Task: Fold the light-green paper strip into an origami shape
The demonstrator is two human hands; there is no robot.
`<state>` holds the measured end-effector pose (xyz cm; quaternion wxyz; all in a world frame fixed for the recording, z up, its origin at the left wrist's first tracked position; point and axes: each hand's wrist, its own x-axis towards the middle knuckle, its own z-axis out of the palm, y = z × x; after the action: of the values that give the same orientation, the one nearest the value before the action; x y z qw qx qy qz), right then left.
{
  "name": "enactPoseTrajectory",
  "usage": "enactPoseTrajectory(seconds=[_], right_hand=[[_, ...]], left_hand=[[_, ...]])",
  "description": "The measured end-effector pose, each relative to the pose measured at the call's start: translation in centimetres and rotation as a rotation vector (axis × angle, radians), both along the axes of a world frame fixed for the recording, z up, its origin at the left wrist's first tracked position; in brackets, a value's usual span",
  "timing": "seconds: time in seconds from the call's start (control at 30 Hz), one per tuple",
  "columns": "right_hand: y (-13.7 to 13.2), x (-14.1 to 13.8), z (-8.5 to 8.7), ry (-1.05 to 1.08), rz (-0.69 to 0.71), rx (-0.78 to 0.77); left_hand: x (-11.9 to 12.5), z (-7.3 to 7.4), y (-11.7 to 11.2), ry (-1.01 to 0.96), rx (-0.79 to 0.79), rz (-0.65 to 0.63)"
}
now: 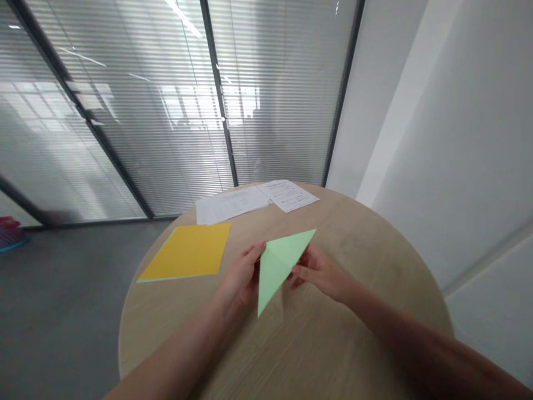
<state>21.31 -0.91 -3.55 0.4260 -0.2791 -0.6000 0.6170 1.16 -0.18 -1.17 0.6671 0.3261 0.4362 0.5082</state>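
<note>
A light green sheet of paper (282, 261), folded into a triangle, is held up above the round table between my two hands. My left hand (245, 272) grips its upper left corner, thumb in front and the other fingers behind. On the long slanting edge at the right, my right hand (314, 269) pinches the paper, its thumb near the edge and several fingers partly hidden behind it. A stack of coloured paper (187, 250), yellow on top with a green edge showing beneath, lies on the table to the left of my left hand.
White printed sheets (233, 204) lie overlapping at the far side of the round wooden table (353, 344). Behind it stand glass panels with blinds (283, 111), and a white wall (470, 139) rises at the right. A red and blue basket-like object (10, 233) sits on the floor at far left.
</note>
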Motion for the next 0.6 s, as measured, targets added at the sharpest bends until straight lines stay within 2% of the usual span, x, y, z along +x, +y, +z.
enactPoseTrajectory(seconds=[0.2, 0.3, 0.47, 0.6], right_hand=[[0.0, -0.4, 0.0, 0.053, -0.022, -0.067], [0.0, -0.6, -0.1, 0.062, -0.039, -0.08], [0.1, -0.5, -0.4, 0.084, -0.045, -0.085], [0.3, -0.1, -0.3, 0.1, -0.063, -0.071]], left_hand=[[0.3, -2.0, 0.7, 0.095, 0.089, 0.008], [0.7, -2.3, 0.4, 0.156, 0.122, -0.063], [0.6, -0.9, -1.0, 0.247, 0.184, -0.28], [-0.2, 0.1, -1.2, 0.303, 0.274, -0.456]])
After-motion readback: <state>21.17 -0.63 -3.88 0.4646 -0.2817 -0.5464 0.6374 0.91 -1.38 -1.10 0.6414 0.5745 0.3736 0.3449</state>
